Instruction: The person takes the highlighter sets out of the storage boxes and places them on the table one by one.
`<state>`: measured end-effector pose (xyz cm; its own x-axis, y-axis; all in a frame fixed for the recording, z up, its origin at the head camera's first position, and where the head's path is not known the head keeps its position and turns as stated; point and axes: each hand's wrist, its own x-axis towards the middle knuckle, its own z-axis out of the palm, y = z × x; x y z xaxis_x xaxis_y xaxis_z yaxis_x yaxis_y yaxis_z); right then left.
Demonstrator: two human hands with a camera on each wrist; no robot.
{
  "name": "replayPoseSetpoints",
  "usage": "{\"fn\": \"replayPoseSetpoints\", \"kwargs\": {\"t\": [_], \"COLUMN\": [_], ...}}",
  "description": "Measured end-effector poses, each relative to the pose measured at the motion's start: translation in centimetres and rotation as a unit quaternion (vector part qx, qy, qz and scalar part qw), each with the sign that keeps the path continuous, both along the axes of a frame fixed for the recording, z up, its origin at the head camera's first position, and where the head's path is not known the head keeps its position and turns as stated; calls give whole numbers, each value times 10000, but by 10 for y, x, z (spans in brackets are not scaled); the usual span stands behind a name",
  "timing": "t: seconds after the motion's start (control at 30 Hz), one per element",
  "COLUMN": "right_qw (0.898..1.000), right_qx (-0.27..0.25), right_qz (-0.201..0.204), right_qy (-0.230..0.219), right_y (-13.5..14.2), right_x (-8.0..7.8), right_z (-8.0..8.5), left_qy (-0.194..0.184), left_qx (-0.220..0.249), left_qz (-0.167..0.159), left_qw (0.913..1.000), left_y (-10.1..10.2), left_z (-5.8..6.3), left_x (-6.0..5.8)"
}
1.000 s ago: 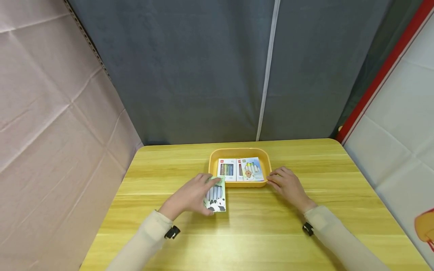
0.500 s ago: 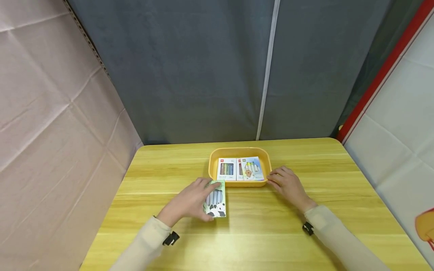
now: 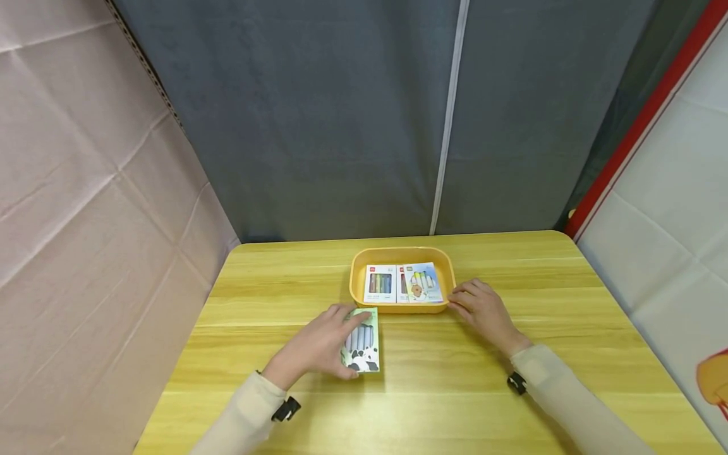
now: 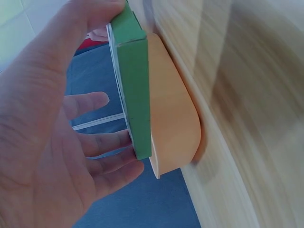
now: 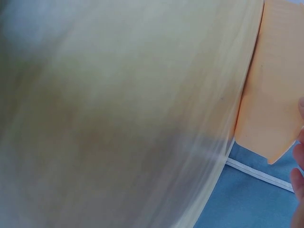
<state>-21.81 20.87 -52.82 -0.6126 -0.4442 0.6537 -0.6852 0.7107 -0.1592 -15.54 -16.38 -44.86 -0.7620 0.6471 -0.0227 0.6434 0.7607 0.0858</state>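
Note:
My left hand (image 3: 318,344) grips a flat green box of markers (image 3: 366,341) with a panda picture and a window showing several pale markers. In the left wrist view its green side (image 4: 134,95) lies between thumb and fingertips, raised off the wood. The box is just in front of the near left corner of a yellow-orange tray (image 3: 412,309). At the tray's near right corner my right hand (image 3: 485,314) pinches the rim. The right wrist view shows only some of its fingers (image 5: 298,154) beside the tray's outer wall (image 5: 273,80).
Inside the tray lie a white box with a window of coloured sticks (image 3: 380,284) and a blue-white box with a bear picture (image 3: 423,284), overlapping another white box. The wooden table (image 3: 432,398) ends at a grey curtain (image 3: 318,126).
My left hand has drawn the panda box toward me, from overlapping the tray's front left corner to just in front of it. The right hand and tray have stayed put.

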Motion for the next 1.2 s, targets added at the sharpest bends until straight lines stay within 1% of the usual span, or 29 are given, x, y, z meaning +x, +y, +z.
{"fn": "replayPoseSetpoints", "kwargs": {"t": [0.3, 0.53, 0.7, 0.87, 1.2], "right_qw": [10000, 10000, 9999, 10000, 9998], "right_qx": [-68, -64, -47, -84, -101], "right_qz": [9, -15, -27, -11, 12], "right_qy": [62, -53, -108, -47, 153], "right_y": [0, -1, 0, 0, -1], "right_x": [-1, 0, 0, 0, -1], "right_z": [-1, -1, 1, 1, -1], "left_qy": [-55, -31, -90, -142, -202], "left_qx": [-29, 21, 19, -38, -61], "left_qz": [-8, -45, 1, 2, 4], "left_qw": [10000, 10000, 10000, 9999, 9998], "left_y": [-2, -3, -3, -3, -3], "left_z": [-6, -10, -16, -21, -27], "left_x": [6, 13, 16, 18, 22]}}
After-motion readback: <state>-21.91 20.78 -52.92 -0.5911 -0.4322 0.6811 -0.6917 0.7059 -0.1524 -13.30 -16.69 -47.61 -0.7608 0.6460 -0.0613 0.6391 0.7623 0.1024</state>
